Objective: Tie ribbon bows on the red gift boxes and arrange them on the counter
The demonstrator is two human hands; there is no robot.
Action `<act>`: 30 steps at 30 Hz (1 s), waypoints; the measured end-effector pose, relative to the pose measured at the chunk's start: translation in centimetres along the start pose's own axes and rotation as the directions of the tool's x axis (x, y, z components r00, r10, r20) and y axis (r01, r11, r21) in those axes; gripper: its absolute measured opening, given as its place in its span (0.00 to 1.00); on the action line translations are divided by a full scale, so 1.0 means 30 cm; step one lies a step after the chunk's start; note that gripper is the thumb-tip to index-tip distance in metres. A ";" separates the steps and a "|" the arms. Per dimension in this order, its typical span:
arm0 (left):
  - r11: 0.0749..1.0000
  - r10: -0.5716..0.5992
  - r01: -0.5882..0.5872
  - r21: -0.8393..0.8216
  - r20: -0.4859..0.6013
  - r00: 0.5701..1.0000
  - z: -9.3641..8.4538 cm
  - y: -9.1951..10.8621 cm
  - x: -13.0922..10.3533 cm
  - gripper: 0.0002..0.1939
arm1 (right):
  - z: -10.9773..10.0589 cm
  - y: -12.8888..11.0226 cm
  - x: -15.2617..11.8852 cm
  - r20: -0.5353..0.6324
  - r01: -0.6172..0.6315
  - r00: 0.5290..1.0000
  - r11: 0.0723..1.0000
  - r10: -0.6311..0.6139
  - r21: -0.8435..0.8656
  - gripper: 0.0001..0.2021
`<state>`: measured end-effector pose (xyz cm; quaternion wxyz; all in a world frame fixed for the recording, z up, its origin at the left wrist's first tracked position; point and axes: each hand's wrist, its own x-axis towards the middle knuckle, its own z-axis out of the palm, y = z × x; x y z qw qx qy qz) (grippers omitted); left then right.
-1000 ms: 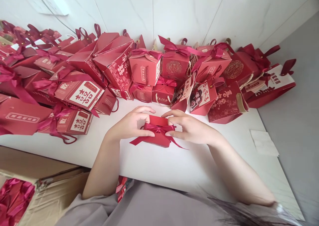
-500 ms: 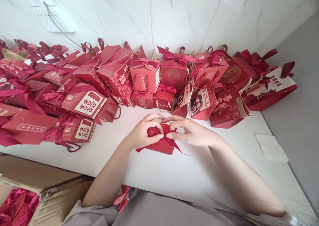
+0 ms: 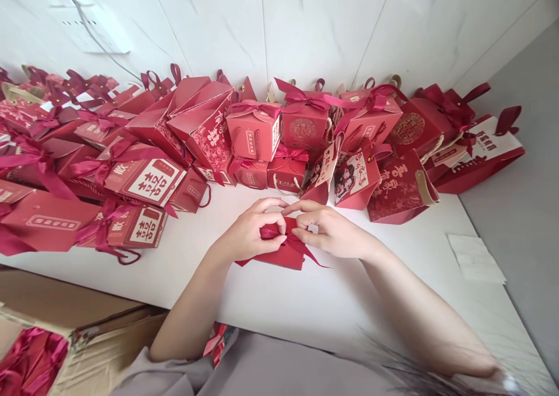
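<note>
A small red gift box (image 3: 283, 258) lies on the white table (image 3: 340, 303) in front of me. Around its top runs a dark red ribbon (image 3: 301, 248), knotted or bowed near the middle, with tails spreading to both sides. My left hand (image 3: 251, 230) pinches the ribbon from the left between thumb and index finger. From the right, my right hand (image 3: 329, 230) pinches it with thumb and index finger too. The fingertips are close together over the box, and the middle of the knot is partly hidden by them.
Red gift boxes with ribbons are stacked at the left (image 3: 56, 218) and along the tiled wall (image 3: 305, 29). An open cardboard box (image 3: 100, 349) holding red ribboned things stands at the lower left. A white tissue (image 3: 476, 258) lies by the right edge.
Both hands remain pinched on the ribbon over the box, with only slight finger movement. The right forearm has shifted a little to the left.
</note>
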<state>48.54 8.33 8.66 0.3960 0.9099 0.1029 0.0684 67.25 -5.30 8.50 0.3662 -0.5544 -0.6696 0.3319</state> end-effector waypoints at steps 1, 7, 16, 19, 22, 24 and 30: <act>1.000 0.004 -0.004 -0.001 0.005 1.000 0.000 -0.002 0.000 0.02 | 0.001 0.004 0.002 0.001 0.005 1.000 1.000 -0.005 0.024 0.15; 1.000 0.007 -0.007 0.000 0.008 1.000 -0.002 -0.006 -0.002 0.02 | -0.001 0.045 0.016 0.043 -0.030 0.999 0.980 0.022 0.195 0.16; 0.999 -0.004 0.004 -0.039 0.004 1.000 -0.007 -0.023 -0.009 0.01 | -0.007 0.056 0.022 0.065 -0.093 0.995 0.957 0.078 0.275 0.17; 0.987 -0.010 0.019 -0.162 0.057 0.998 -0.036 -0.054 -0.021 0.08 | -0.024 0.047 0.017 0.097 -0.103 0.992 0.949 0.077 0.298 0.16; 0.944 0.008 0.029 -0.327 0.111 0.994 -0.074 -0.087 -0.035 0.14 | -0.033 0.034 0.013 0.086 -0.136 0.990 0.946 0.116 0.296 0.19; 0.926 0.014 0.031 -0.376 0.117 0.993 -0.095 -0.101 -0.042 0.11 | -0.030 0.027 0.014 0.047 -0.139 0.990 0.952 0.132 0.273 0.19; 0.947 0.055 -0.006 -0.320 0.143 0.988 -0.097 -0.105 -0.036 0.03 | 0.007 0.000 0.019 -0.030 -0.050 0.998 0.969 0.059 0.241 0.14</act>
